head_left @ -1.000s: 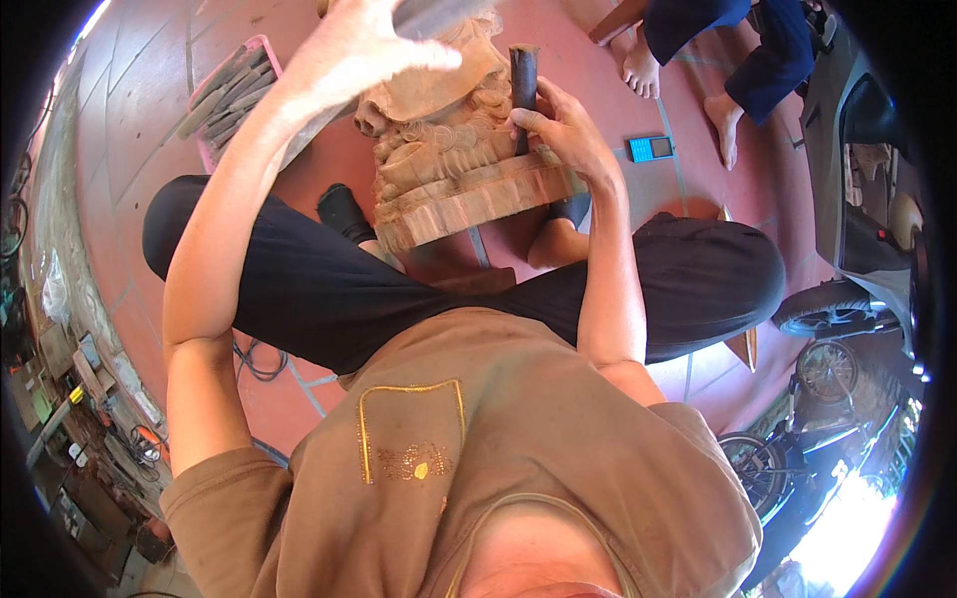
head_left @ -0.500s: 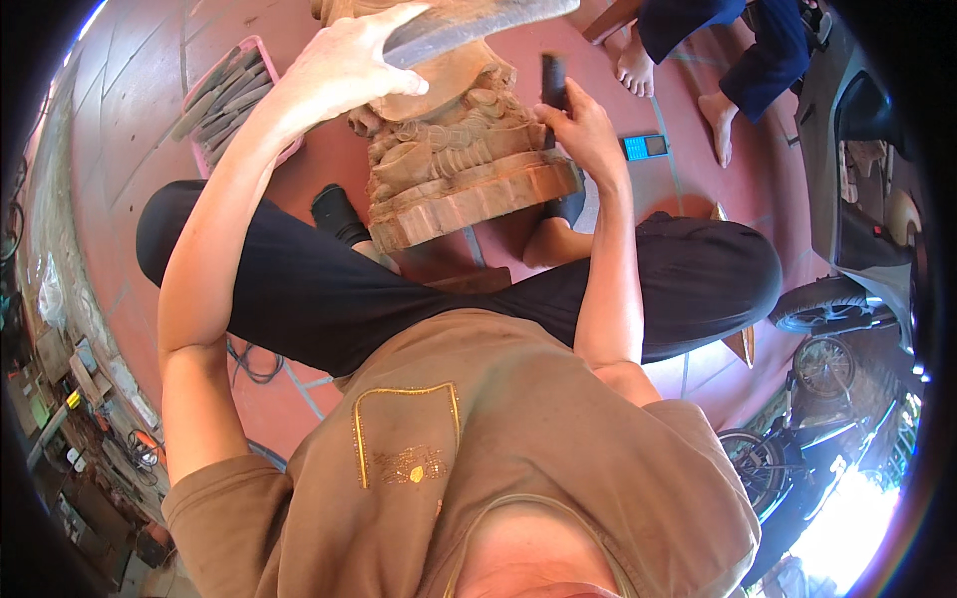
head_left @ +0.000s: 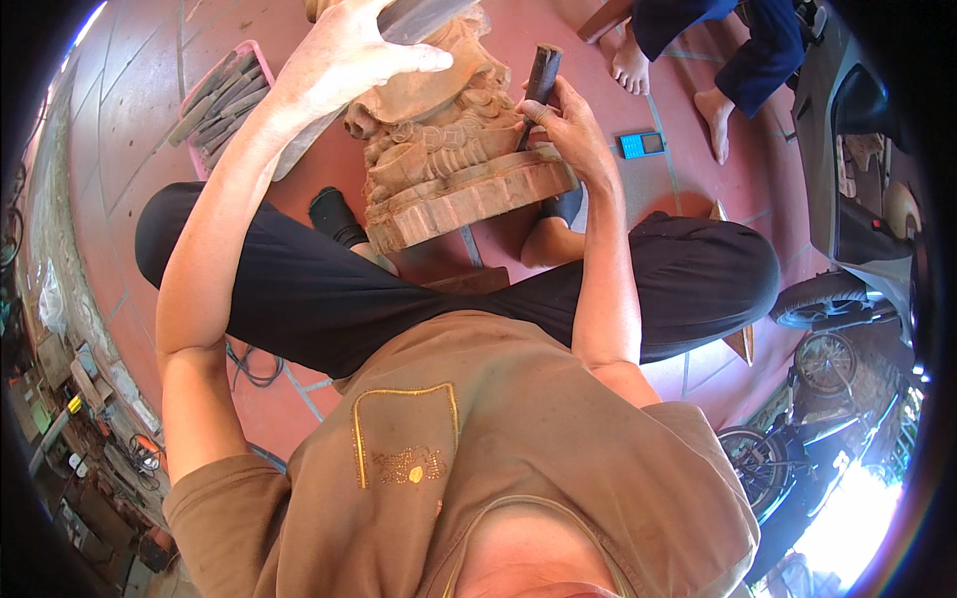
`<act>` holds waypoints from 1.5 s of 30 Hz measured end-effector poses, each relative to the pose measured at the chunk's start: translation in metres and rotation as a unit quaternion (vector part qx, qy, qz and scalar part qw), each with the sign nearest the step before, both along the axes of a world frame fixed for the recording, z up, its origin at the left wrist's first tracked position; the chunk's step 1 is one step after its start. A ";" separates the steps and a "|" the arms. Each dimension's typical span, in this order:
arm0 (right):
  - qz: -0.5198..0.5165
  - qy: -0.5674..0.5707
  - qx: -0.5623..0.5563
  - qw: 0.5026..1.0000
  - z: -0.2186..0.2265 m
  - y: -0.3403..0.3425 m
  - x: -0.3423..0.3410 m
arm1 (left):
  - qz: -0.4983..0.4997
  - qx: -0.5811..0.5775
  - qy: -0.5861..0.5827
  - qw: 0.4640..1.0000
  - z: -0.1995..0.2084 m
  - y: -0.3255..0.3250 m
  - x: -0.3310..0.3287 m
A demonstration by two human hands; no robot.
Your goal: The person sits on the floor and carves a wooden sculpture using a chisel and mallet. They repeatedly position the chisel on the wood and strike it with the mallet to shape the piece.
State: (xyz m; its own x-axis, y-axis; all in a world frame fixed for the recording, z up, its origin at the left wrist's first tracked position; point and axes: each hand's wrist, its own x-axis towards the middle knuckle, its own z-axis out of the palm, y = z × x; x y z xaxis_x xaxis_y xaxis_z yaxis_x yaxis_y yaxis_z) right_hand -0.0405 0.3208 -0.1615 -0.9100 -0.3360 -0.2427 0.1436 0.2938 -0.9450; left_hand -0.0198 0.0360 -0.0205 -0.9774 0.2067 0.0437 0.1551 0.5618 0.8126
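the wood carving (head_left: 449, 149) stands on the tiled floor (head_left: 130, 110) between the person's crossed legs; it looks heavy, rigid, with fine relief likely to chip, so best gripped at its plain base. the left hand (head_left: 344, 60) wraps a mallet (head_left: 424, 15). the right hand (head_left: 568, 125) grips a chisel (head_left: 538, 80) against the carving.

wood carving (head_left: 449, 149): reddish-brown, ornate relief, stepped base, tilted on floor by the crossed legs | chisel (head_left: 538, 85): dark handle, upright, tip on carving's right side | mallet (head_left: 424, 18): grey, raised over carving's far top
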 end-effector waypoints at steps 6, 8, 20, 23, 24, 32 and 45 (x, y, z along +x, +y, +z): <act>0.009 0.094 0.052 0.994 -0.007 -0.010 0.000 | 0.012 -0.049 0.136 0.989 -0.055 0.000 -0.008; 0.014 0.103 0.088 0.991 -0.005 -0.009 -0.002 | -0.036 -0.200 0.058 0.977 -0.048 0.002 -0.008; 0.021 0.120 0.082 0.989 -0.010 -0.005 -0.005 | -0.018 -0.098 0.026 0.995 -0.018 -0.001 -0.010; 0.011 0.147 0.072 0.986 -0.016 -0.009 -0.003 | -0.070 -0.222 0.001 0.973 -0.041 -0.001 -0.013; 0.008 0.129 0.062 0.990 -0.016 -0.006 -0.004 | -0.074 -0.231 0.009 0.970 -0.040 -0.002 -0.016; -0.041 0.224 0.275 0.934 -0.010 0.013 -0.006 | 0.008 -0.119 -0.040 0.992 -0.004 -0.008 -0.008; -0.060 0.049 -0.021 0.997 -0.014 0.006 -0.001 | -0.010 -0.104 -0.008 0.995 -0.006 -0.005 -0.003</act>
